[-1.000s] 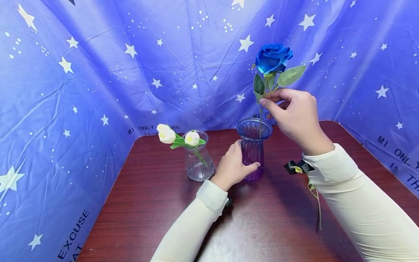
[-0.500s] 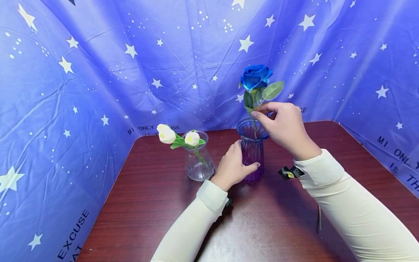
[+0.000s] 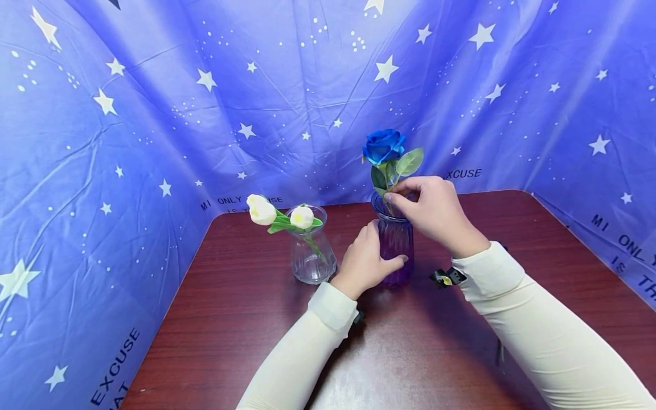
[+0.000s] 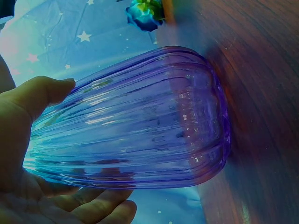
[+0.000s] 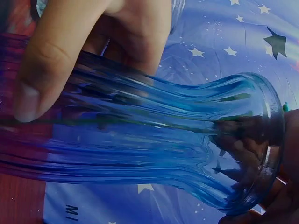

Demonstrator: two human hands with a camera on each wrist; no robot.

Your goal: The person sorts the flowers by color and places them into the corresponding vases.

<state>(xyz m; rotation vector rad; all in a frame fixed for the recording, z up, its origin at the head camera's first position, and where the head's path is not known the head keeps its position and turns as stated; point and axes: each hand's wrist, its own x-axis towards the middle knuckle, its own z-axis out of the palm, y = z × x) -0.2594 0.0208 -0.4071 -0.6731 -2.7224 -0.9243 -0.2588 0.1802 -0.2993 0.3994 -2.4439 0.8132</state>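
My left hand (image 3: 361,259) holds a ribbed glass vase (image 3: 396,247) that shades from blue at the flared rim to purple at the base. In the left wrist view its thumb lies along one side of the vase and the fingers along the other. Above the rim, my right hand (image 3: 433,208) pinches a blue rose (image 3: 384,147) just under its green leaves. The stem shows through the glass in the right wrist view, running down inside the vase. The right fingertips are right at the rim.
Left of the purple vase stands a clear glass vase (image 3: 314,262) with two white tulips (image 3: 261,209) leaning left. A thin stem (image 3: 499,352) lies on the table, partly behind the right sleeve. Another blue flower (image 4: 144,17) shows in the left wrist view. A starry curtain (image 3: 307,85) surrounds the table.
My right hand has moved down and left, lowering the rose's stem deeper into the purple vase. The left hand and the vases have stayed in place.
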